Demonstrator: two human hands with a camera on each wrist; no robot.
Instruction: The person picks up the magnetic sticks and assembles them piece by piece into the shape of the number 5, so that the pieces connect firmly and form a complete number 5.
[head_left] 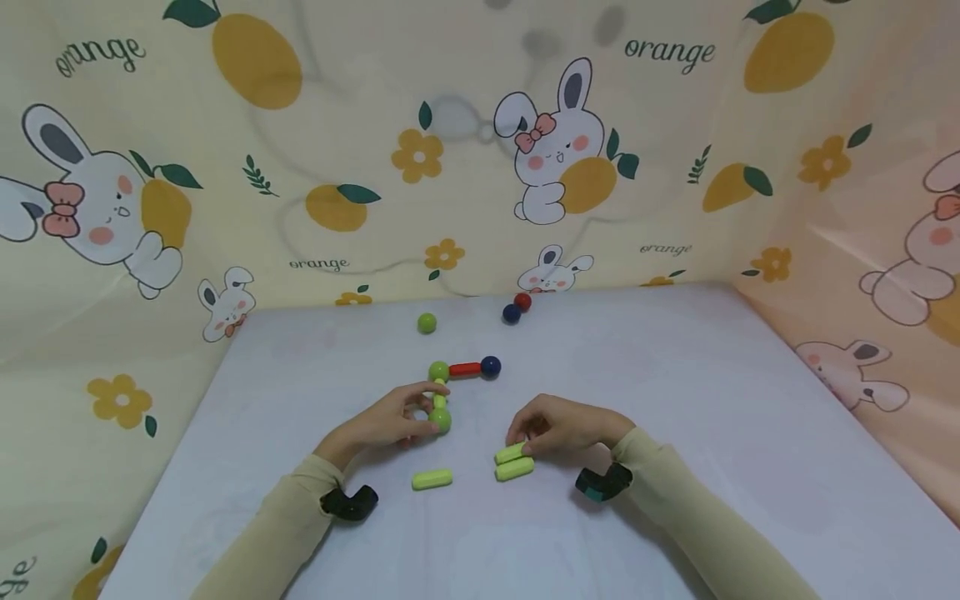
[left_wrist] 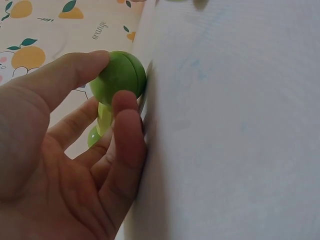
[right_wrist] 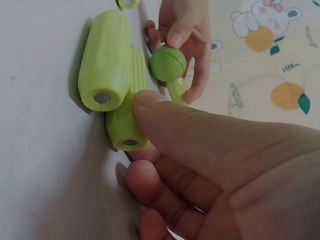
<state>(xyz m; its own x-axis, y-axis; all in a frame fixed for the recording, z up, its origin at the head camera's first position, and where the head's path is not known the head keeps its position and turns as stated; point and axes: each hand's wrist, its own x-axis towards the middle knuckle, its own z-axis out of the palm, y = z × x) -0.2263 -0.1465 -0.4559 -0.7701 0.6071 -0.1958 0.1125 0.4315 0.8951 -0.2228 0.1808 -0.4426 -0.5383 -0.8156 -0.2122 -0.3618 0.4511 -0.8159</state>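
My left hand holds the near green ball of a joined piece between thumb and fingers. A light green rod links that ball to another green ball, from which a red rod leads to a dark blue ball. In the left wrist view, the thumb presses the held ball. My right hand pinches the farther of two light green rods lying side by side on the table; its thumb shows on the rod. The nearer rod has a grey disc on its end.
Another light green rod lies between the forearms. Toward the back of the white table are a loose green ball, a dark blue ball and a red ball. A printed cloth hangs behind.
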